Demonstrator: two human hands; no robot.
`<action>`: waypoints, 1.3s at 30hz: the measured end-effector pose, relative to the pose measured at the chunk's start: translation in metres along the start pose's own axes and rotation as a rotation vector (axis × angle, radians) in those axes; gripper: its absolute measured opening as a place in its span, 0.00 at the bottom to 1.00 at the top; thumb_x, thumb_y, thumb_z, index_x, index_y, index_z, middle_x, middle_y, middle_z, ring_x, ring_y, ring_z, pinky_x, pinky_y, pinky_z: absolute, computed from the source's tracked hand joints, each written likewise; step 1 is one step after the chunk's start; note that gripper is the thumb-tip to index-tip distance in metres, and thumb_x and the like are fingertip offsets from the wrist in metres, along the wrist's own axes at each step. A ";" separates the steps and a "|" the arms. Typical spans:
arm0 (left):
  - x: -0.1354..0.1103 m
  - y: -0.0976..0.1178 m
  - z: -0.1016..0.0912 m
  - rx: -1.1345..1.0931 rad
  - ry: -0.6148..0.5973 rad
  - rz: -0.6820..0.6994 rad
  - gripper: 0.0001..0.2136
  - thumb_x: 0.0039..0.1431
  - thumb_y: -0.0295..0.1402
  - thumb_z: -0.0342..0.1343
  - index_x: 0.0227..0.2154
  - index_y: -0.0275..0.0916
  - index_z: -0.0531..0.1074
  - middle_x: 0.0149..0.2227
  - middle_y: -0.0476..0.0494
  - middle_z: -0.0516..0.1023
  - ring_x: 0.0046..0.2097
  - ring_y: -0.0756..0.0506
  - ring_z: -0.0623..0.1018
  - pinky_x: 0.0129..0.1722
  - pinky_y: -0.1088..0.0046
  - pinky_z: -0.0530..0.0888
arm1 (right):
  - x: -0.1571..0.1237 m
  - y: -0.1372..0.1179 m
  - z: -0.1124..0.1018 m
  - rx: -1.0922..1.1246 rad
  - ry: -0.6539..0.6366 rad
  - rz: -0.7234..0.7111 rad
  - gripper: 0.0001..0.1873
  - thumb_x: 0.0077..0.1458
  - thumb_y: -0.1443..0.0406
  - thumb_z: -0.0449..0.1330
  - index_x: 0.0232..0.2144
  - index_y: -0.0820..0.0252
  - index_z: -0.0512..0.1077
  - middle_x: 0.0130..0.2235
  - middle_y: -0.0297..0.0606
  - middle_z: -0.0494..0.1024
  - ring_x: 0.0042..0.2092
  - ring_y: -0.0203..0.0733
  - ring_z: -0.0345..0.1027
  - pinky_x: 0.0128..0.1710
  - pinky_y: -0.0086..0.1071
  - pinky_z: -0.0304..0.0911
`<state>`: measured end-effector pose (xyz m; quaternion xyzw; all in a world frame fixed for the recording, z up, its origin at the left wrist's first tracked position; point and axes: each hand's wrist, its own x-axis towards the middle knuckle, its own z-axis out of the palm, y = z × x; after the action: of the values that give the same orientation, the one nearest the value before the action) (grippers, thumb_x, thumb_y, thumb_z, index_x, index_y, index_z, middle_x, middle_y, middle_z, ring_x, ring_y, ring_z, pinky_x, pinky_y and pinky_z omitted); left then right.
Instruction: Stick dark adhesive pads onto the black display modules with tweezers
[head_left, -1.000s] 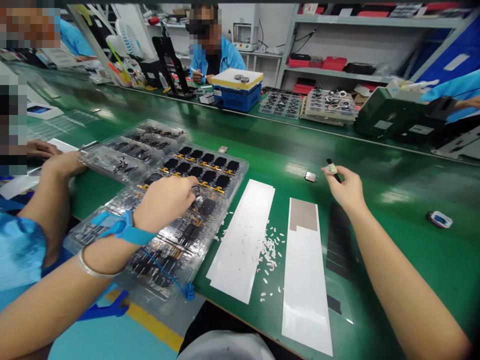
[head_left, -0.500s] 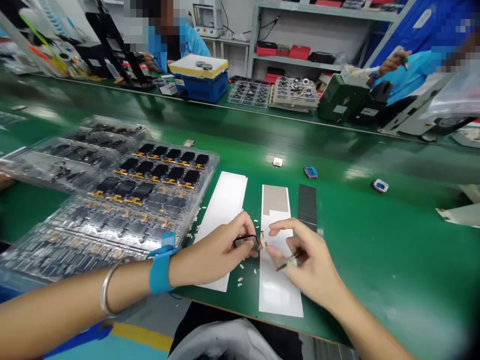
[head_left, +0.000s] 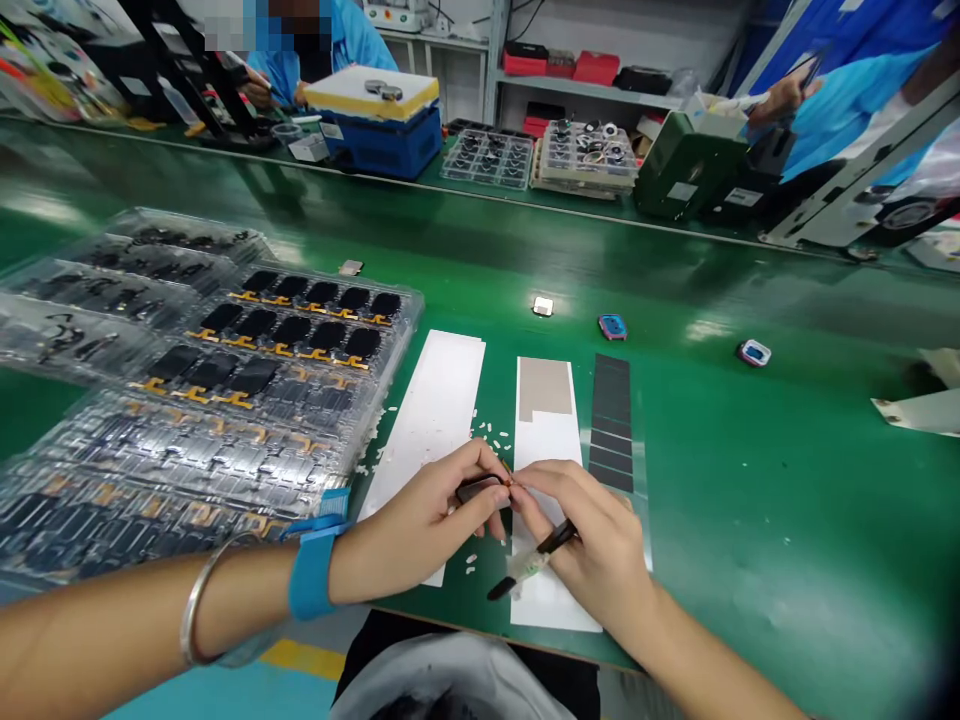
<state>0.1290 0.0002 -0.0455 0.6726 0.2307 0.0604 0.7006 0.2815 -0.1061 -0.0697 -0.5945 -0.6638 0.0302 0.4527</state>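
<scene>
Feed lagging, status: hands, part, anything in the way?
Left hand pinching small black part. Right hand holding black tool, fingertips at part. White strips beneath; nothing blocking.

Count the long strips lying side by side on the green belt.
3: a plain white strip at left, a white strip with a grey patch in the middle, a dark strip at right. The left hand and right hand cover parts.

Right of the dark strip (head_left: 612,420), your right hand (head_left: 592,550) has bare green belt (head_left: 750,520) to cross. Left of it lie white sheets (head_left: 439,400), then stacked clear trays (head_left: 225,400); beyond it, small parts (head_left: 613,327).
</scene>
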 end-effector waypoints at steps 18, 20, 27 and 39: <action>0.007 -0.007 -0.009 -0.041 0.233 0.070 0.05 0.68 0.35 0.47 0.37 0.40 0.61 0.27 0.53 0.70 0.28 0.53 0.68 0.25 0.77 0.62 | 0.013 0.013 -0.003 0.290 -0.233 0.478 0.04 0.55 0.69 0.58 0.29 0.58 0.73 0.28 0.31 0.74 0.24 0.30 0.61 0.23 0.26 0.55; 0.009 -0.006 -0.012 -0.100 0.294 0.066 0.03 0.67 0.33 0.47 0.37 0.40 0.61 0.25 0.54 0.69 0.29 0.53 0.68 0.26 0.78 0.61 | 0.021 0.013 -0.002 0.317 -0.319 0.499 0.05 0.50 0.71 0.59 0.27 0.58 0.74 0.31 0.33 0.77 0.30 0.34 0.68 0.28 0.27 0.59; 0.015 -0.005 -0.015 -0.262 0.331 0.002 0.02 0.66 0.28 0.45 0.36 0.41 0.59 0.23 0.56 0.68 0.27 0.54 0.66 0.24 0.78 0.57 | 0.028 0.016 0.012 0.207 -0.418 0.540 0.08 0.44 0.74 0.58 0.26 0.59 0.74 0.29 0.33 0.76 0.31 0.35 0.67 0.31 0.29 0.59; 0.004 -0.008 -0.011 -0.083 0.001 0.083 0.02 0.68 0.32 0.45 0.40 0.42 0.58 0.27 0.55 0.64 0.30 0.51 0.66 0.30 0.72 0.61 | 0.027 0.023 0.008 0.831 -0.255 0.790 0.10 0.50 0.58 0.66 0.26 0.59 0.74 0.25 0.31 0.72 0.26 0.32 0.61 0.28 0.28 0.57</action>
<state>0.1259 0.0106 -0.0544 0.6519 0.2002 0.0993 0.7247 0.2973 -0.0734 -0.0725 -0.5612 -0.3738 0.5255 0.5188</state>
